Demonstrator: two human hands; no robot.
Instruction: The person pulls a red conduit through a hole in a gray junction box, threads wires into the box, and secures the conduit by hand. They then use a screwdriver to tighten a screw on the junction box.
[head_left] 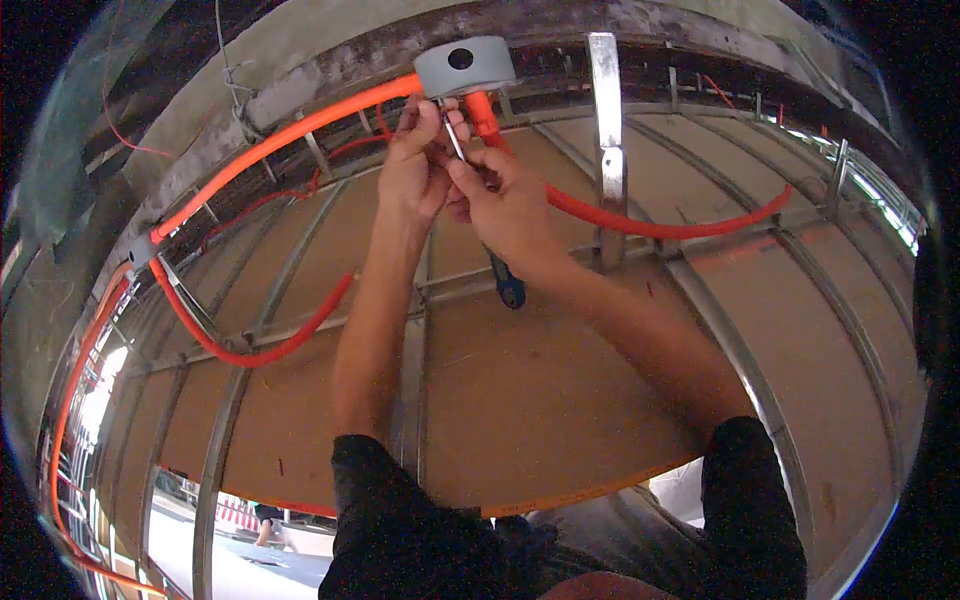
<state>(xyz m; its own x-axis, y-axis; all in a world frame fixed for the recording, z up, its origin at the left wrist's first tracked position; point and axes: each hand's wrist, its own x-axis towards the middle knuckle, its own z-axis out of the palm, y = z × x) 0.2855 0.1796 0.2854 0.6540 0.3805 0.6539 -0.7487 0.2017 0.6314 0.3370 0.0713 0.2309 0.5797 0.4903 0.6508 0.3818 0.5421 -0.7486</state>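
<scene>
Overhead, a round grey junction box (490,68) with a dark round hole in its side sits against a beam. My left hand (413,165) is raised just under the box, its fingers pinched near the box's lower edge. Whatever they hold is hidden. My right hand (505,205) is closed around a screwdriver (509,288). The thin metal shaft points up between both hands toward the box's underside, and the dark blue handle end sticks out below my palm. An orange conduit (300,128) enters the box from the left, and a red-orange flexible conduit (660,230) hangs from its right.
A second grey box (141,252) at the left joins more orange conduit, with a loose curved piece (255,357) hanging below it. A metal hanger strip (608,130) drops down right of my hands. Metal framing channels (413,400) cross the brown boards.
</scene>
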